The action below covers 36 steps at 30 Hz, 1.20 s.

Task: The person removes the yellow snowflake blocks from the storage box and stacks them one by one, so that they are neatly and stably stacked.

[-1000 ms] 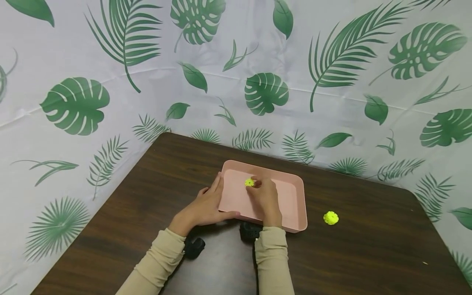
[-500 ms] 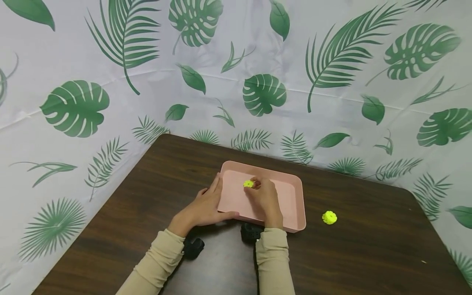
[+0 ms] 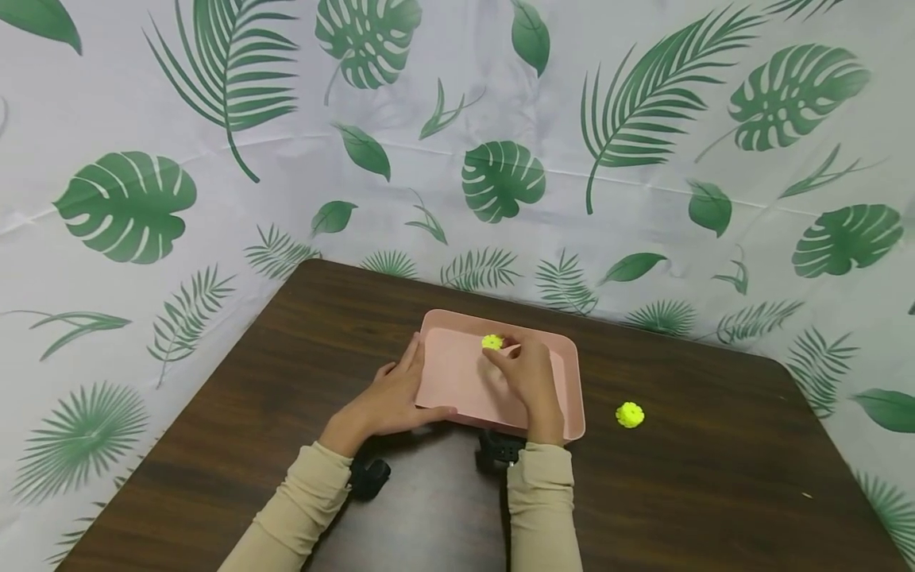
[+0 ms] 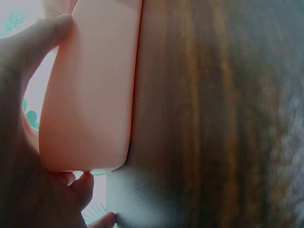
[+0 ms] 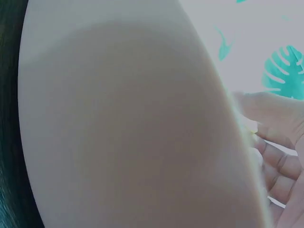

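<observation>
My right hand (image 3: pixel 532 377) pinches a neon-yellow flower-shaped disc (image 3: pixel 492 342) between thumb and fingers, over the inside of a shallow pink tray (image 3: pixel 450 365). In the right wrist view the tray wall (image 5: pixel 118 118) hides most of the fingers and all but a sliver of yellow. My left hand (image 3: pixel 389 401) rests against the tray's near left corner, its fingers fairly straight along the left side and its thumb on the near rim. The left wrist view has the thumb touching the rim of the tray's outer wall (image 4: pixel 95 85).
Another neon-yellow flower-shaped piece (image 3: pixel 630 415) lies on the dark wooden table (image 3: pixel 700 477) to the right of the tray. White cloth with green leaves (image 3: pixel 415 183) hangs behind the table and along its left side. A black wrist device (image 3: pixel 370 480) sits under the left wrist.
My right hand has shifted right and slightly away from me with the disc, over the tray. The left hand keeps its place at the corner. The head view has turned slightly.
</observation>
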### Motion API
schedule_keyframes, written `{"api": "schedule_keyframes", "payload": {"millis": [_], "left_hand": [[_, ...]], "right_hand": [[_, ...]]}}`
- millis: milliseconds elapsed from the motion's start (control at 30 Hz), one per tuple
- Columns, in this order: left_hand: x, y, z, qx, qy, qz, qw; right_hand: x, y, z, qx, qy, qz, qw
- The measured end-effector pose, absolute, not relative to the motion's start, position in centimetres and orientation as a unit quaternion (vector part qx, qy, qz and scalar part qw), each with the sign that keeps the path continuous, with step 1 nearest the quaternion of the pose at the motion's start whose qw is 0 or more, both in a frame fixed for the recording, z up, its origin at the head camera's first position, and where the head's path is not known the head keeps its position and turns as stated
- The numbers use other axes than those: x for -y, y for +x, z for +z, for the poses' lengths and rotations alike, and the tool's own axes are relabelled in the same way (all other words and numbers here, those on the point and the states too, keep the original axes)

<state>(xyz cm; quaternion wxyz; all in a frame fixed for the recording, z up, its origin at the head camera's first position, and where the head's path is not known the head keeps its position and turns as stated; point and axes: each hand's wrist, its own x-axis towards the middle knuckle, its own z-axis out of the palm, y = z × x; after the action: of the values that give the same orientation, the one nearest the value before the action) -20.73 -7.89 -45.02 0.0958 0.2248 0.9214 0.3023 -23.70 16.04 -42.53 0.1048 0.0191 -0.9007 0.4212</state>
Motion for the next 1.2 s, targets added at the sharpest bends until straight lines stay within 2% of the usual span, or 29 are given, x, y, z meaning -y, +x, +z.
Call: {"api": "schedule_keyframes", "payload": {"millis": [300, 733, 1200], "left_hand": [[7.9, -21.0, -45.3, -0.922, 0.227, 0.3, 0.091], [7.9, -21.1, -45.2, -0.92, 0.231, 0.303, 0.092], [7.9, -21.2, -45.2, -0.919, 0.232, 0.302, 0.097]], "right_hand": [[-17.1, -23.3, -42.5, 0.902, 0.012, 0.416, 0.117], [-18.9, -23.3, -42.4, 0.902, 0.063, 0.383, 0.189], [-21.0, -22.0, -41.9, 0.909, -0.024, 0.404, 0.103]]}}
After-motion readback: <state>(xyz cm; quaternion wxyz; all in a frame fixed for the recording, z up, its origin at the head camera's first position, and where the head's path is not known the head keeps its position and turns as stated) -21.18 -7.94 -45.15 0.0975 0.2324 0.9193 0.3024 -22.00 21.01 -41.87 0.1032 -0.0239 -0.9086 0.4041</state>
